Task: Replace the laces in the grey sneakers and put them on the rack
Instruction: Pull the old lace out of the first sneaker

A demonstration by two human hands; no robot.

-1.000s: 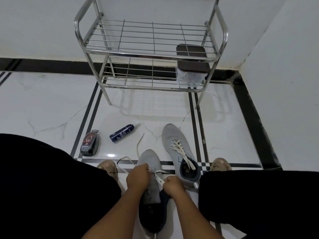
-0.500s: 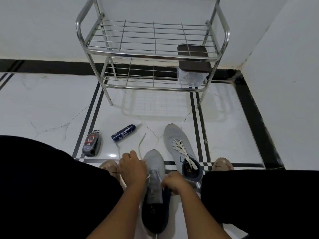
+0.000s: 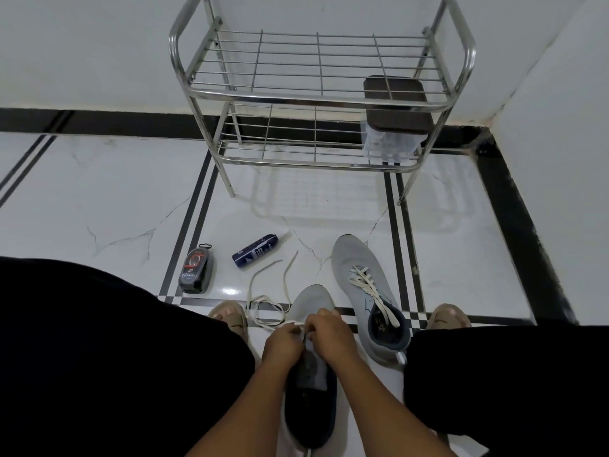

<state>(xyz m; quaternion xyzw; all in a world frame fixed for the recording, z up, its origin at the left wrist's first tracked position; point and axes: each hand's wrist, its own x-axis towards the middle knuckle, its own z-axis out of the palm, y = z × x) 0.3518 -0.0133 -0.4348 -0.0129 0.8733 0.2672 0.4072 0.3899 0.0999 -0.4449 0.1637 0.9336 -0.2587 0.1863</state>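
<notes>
A grey sneaker (image 3: 311,305) with a dark lining lies on the floor between my knees, toe pointing away. My left hand (image 3: 283,344) and my right hand (image 3: 329,334) meet over its eyelets, and both pinch the white lace (image 3: 263,301), whose loose length loops on the tiles to the left. A second grey sneaker (image 3: 362,282), laced in white, lies to the right. The steel rack (image 3: 316,97) stands against the wall ahead.
A dark-lidded clear box (image 3: 395,123) sits on the rack's lower shelf at right. A dark blue spray can (image 3: 255,250) and a black shoe-polish sponge (image 3: 196,272) lie on the floor to the left. My feet (image 3: 230,316) flank the sneakers. A wall closes the right side.
My left hand pulled lace out to the left, then came back to the eyelets beside my right hand. More loose lace now lies looped on the floor.
</notes>
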